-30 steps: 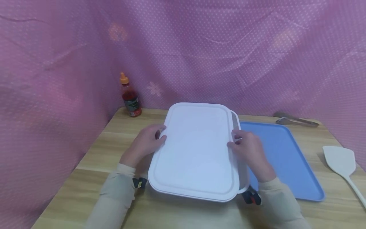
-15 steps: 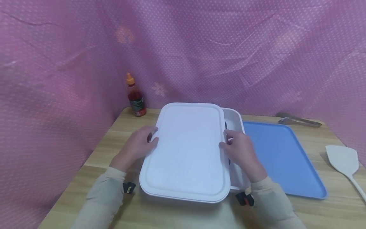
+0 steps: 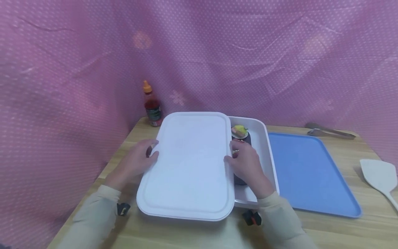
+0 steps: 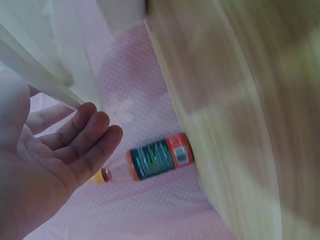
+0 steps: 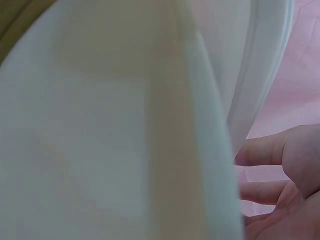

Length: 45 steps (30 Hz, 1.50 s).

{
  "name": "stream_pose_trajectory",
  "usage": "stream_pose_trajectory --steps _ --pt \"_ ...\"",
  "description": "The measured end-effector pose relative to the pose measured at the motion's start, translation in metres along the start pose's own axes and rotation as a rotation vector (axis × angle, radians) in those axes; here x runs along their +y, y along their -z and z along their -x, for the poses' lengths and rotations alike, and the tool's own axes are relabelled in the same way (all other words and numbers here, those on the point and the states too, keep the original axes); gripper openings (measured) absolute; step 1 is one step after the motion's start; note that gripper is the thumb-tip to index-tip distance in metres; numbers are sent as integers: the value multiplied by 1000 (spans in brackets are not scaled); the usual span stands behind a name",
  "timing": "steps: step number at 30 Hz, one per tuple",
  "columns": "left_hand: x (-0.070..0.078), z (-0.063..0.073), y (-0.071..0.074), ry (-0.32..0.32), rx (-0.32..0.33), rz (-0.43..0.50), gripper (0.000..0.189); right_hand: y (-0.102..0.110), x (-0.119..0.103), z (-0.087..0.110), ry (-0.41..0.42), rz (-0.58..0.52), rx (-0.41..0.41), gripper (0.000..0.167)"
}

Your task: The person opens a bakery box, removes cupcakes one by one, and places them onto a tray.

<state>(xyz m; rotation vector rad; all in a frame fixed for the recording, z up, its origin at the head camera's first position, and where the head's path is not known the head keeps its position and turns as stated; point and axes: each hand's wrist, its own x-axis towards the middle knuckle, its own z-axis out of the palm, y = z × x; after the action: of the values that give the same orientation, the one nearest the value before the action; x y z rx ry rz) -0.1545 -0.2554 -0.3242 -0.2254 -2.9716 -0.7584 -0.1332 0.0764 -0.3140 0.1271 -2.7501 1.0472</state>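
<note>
In the head view, a white rectangular lid (image 3: 186, 166) with rounded corners is held by both hands, one on each long side. My left hand (image 3: 136, 159) pinches its left edge, thumb on top. On the right edge, my right hand (image 3: 247, 164) pinches likewise. The lid partly covers a white rectangular tub (image 3: 262, 152), whose right part shows. Inside the tub is a dark object (image 3: 248, 140) with a yellow-green and pinkish top, partly hidden by the lid and right hand. The left wrist view shows the left fingers (image 4: 90, 132) at the lid's edge.
Right of the tub lies a blue tray (image 3: 311, 176). Metal tongs (image 3: 331, 132) lie behind it, and a white spatula (image 3: 379, 176) is at the far right. An orange-capped sauce bottle (image 3: 153, 109) stands at the table's back left. A pink cloth (image 3: 233, 62) hangs behind.
Both hands have shifted the lid leftward, uncovering more of the tub. The dark object inside, with its yellow-green top, has come into view. The camera view has shifted slightly.
</note>
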Motion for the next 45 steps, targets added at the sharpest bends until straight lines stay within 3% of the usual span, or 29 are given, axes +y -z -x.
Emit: stream_pose_trajectory --steps 6,14,20,31,37,45 --pt "-10 9 13 48 5 -37 52 -12 -13 0 -8 -18 -31 30" --pt "-34 17 27 11 96 -76 49 -32 -36 1 -61 -76 -89 54" --pt "-49 22 41 52 90 -88 50 -45 -54 0 -77 -92 -126 55" --pt "-72 25 59 206 -3 -37 54 -69 -77 -3 -31 -165 -120 52" --pt "-88 28 62 212 0 -17 55 -80 -85 -5 -60 -218 -140 53" --pt "-108 31 59 206 17 -9 53 -92 -90 -8 -28 -220 -159 51"
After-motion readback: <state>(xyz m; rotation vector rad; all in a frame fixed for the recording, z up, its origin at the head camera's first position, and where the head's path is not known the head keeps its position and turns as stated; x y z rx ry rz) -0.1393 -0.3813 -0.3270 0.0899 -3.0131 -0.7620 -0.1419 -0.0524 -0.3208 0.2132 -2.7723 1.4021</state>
